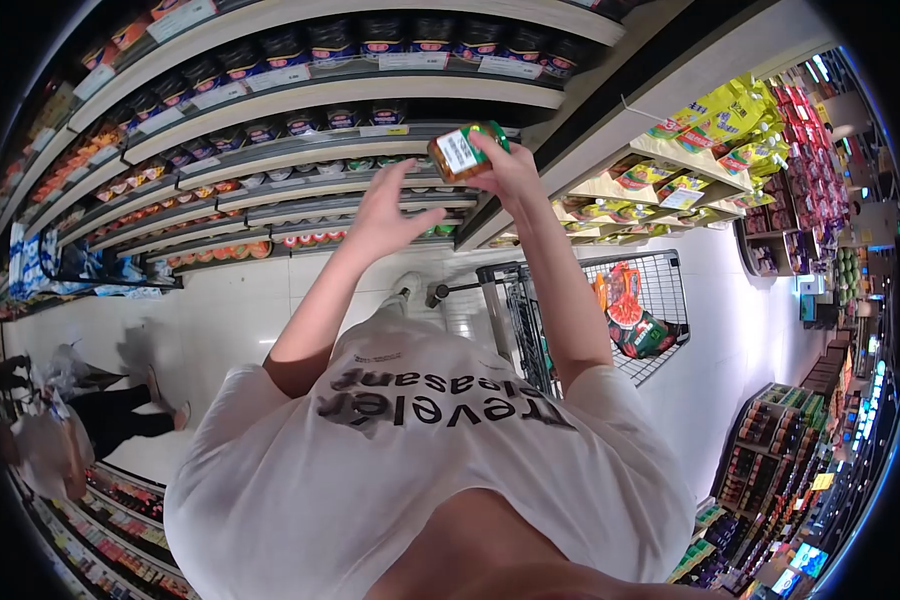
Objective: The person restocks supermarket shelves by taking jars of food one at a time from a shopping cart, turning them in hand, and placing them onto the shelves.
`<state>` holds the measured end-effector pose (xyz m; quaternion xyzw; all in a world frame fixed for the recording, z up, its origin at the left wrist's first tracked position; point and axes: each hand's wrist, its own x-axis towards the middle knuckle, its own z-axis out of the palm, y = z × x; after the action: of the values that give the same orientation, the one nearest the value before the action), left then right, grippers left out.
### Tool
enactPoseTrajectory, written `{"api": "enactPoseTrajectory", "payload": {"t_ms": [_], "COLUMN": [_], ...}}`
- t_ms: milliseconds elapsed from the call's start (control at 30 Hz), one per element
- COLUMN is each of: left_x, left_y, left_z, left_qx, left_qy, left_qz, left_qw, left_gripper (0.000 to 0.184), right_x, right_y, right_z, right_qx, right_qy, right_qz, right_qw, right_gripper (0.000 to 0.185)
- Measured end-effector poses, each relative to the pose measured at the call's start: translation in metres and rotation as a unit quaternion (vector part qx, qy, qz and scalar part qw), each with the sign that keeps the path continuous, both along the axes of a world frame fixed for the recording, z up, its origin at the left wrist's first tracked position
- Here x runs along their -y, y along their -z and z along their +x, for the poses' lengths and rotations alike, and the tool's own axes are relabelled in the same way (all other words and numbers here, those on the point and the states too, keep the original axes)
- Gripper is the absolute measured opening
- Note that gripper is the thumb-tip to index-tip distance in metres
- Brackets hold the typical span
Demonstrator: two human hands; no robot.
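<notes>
My right hand [510,172] grips a jar [458,153] that has a green label with a white barcode panel and brownish contents. The jar is held sideways in front of the shelves. To its left, my left hand [388,215] reaches up with fingers and thumb apart, touching nothing that I can see. Behind both hands, the shelf [310,185] carries rows of small jars and tins.
A wire shopping cart [665,272] stands by my right arm, holding an orange-red package [624,300] and a dark green package [646,338]. Yellow bags [715,115] fill the display at upper right. Another person [65,430] is at lower left.
</notes>
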<state>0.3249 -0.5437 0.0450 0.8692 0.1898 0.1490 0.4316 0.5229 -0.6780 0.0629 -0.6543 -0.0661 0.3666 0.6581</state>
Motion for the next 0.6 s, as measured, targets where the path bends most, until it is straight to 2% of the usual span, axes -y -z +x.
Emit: {"api": "enactPoseTrajectory", "payload": {"t_ms": [33,100,133,200,267,333,367,400,467,600], "left_x": [0.0,-0.009,-0.013,-0.016,-0.014,-0.015,-0.016,-0.016,-0.017,-0.027], "left_y": [-0.011,0.002,0.005,0.011,0.003,0.012,0.015,0.018,0.016,0.017], "left_z": [-0.005,-0.009,-0.011,-0.014,-0.018,-0.02,-0.021,-0.022,-0.022,-0.021], "left_qx": [-0.008,-0.001,0.008,0.016,-0.07,-0.053,-0.036,-0.037,-0.046,-0.036], "left_qy": [-0.022,-0.028,-0.039,-0.035,-0.059,-0.057,-0.051,-0.052,-0.059,-0.06], "left_qz": [-0.058,-0.073,-0.087,-0.083,-0.131,-0.132,-0.132,-0.132,-0.159,-0.131], "left_qw": [0.998,0.997,0.995,0.996,0.987,0.988,0.989,0.989,0.984,0.989], "left_gripper": [0.091,0.087,0.083,0.077,0.074,0.073,0.071,0.071,0.069,0.068], "right_x": [-0.011,-0.032,-0.04,-0.054,-0.069,-0.079,-0.085,-0.089,-0.096,-0.115], "right_y": [0.002,0.008,0.01,0.016,0.025,0.035,0.039,0.044,0.053,0.072], "right_z": [0.008,0.023,0.032,0.044,0.054,0.062,0.067,0.071,0.078,0.092], "right_qx": [-0.001,0.0,0.0,0.026,0.007,-0.008,-0.017,-0.018,-0.015,0.031], "right_qy": [0.004,0.079,0.08,0.101,0.116,0.134,0.14,0.139,0.11,0.127], "right_qz": [0.0,-0.031,-0.031,-0.106,-0.103,-0.041,-0.036,-0.037,0.005,-0.016], "right_qw": [1.0,0.996,0.996,0.989,0.988,0.99,0.989,0.989,0.994,0.991], "right_gripper": [0.062,0.063,0.063,0.061,0.055,0.05,0.042,0.042,0.029,0.018]}}
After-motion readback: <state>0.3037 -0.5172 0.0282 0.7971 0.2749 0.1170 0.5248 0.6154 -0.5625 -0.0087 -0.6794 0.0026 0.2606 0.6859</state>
